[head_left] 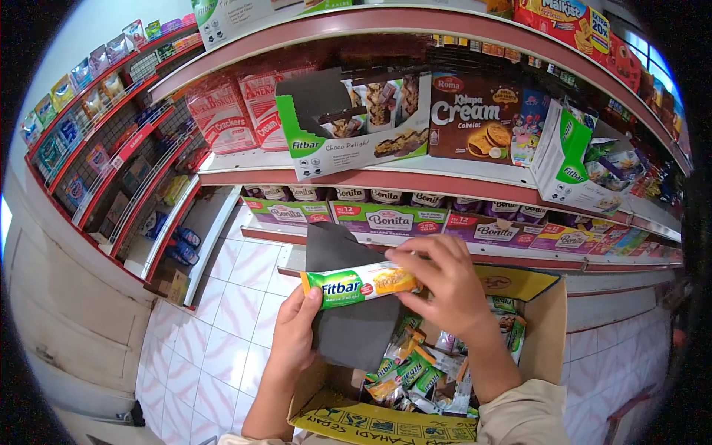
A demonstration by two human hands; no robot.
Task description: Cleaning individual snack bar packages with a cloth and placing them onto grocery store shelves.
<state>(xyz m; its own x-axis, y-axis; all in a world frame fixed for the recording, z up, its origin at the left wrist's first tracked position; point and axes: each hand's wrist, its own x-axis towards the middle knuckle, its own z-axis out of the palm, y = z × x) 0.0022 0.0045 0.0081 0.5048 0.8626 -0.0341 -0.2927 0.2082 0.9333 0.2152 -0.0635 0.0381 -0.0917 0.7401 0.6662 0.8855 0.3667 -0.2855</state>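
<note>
A person's two bare hands hold a wrapped snack bar (356,285) level above an open cardboard box (552,315) in a shop aisle. The left hand (295,332) has a narrow grip on the bar's left end, its thumb laid on the wrapper; the right hand (447,288) closes its fingers and thumb about the other end, the fingers curved over the upper edge. The bar, in green, white and orange, shows its printed front. Just behind and beneath it stands a dark grey sheet (360,337); whether the left hand also touches it cannot be told. Inside the box, whose flaps are printed yellow, lies a jumble of wrapped bars (415,374). A beige sleeve (526,415) covers the right forearm near the lower edge. Ahead, a red-edged shelf (475,173) carries a white-and-green display carton (356,152) filled with bars, a brown biscuit carton (475,137) beside it and, farther right, a second open display carton (549,159). Green and purple cartons (389,219) line the level below. At left, stocked racks (133,141) stand over a tiled floor (230,311).
</note>
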